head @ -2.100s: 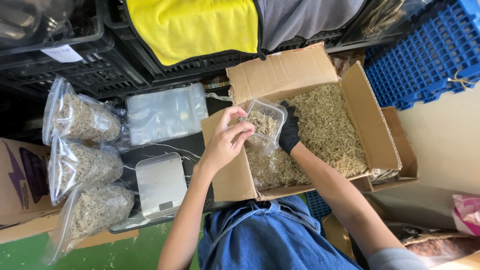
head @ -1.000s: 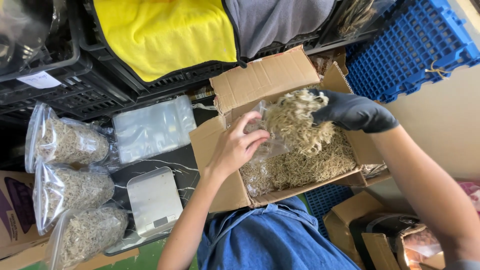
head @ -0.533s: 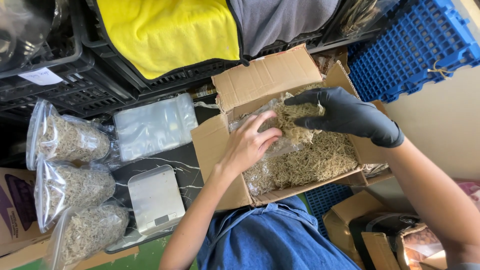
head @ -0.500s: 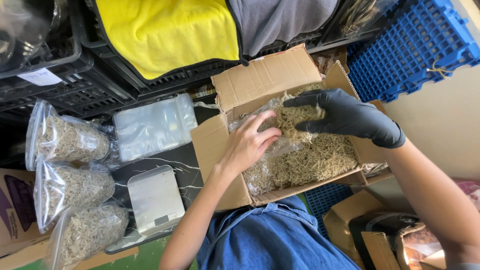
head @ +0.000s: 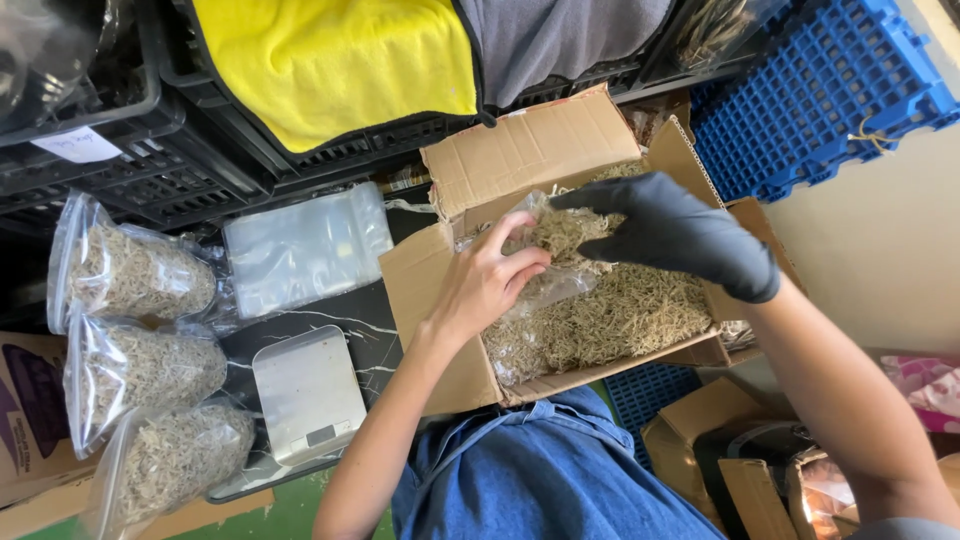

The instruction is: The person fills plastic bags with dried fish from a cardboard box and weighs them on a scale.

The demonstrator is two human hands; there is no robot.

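Dried stalks [head: 610, 320] fill the cardboard box [head: 520, 170] under both hands, where the bare left hand [head: 485, 285] pinches open a clear bag [head: 545, 270] and the black-gloved right hand [head: 670, 235], fingers curled, drops a clump in; filling looks underway, needing a steady mouth.

Three filled clear bags [head: 140, 275] of dried strands lie in a column on my far left, beside a stack of empty clear bags [head: 305, 250]. A small white scale [head: 307, 395] sits on a dark marbled slab [head: 345, 320], just below the empty bags. Black crates [head: 120, 170] line the top, w/ a yellow cloth [head: 340, 60] and a grey cloth [head: 560, 40] draped over them. A blue plastic crate [head: 810, 90] stands top right. More cardboard boxes [head: 720, 450] crowd the btm right; a purple-printed box [head: 25, 410] at left edge.
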